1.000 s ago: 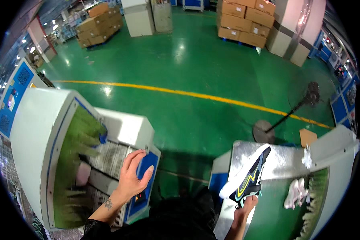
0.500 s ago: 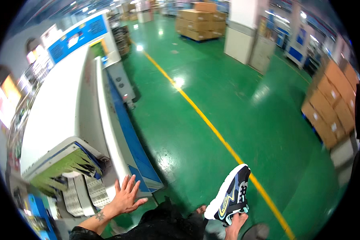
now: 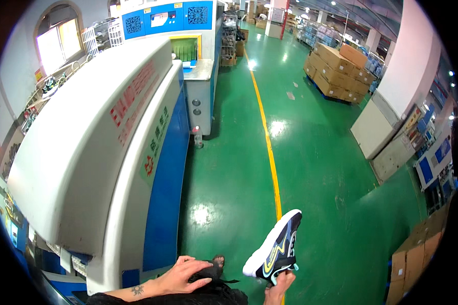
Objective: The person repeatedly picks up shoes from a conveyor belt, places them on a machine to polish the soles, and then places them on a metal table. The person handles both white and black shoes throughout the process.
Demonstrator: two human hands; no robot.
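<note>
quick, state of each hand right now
Left hand: open, fingers loosely bent, nothing visible in it.
Right hand: closed, holding a black and white sneaker.

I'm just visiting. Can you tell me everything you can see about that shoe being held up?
The shoe is a sports shoe with a thick, smooth white sole that looks like foam or rubber. Its upper is dark with grey-blue panels, a yellow zigzag line and aqua trim near the opening. It is tilted, toe pointing up and away, sole facing left. The right hand grips it near the ankle opening, above the green floor.
</note>
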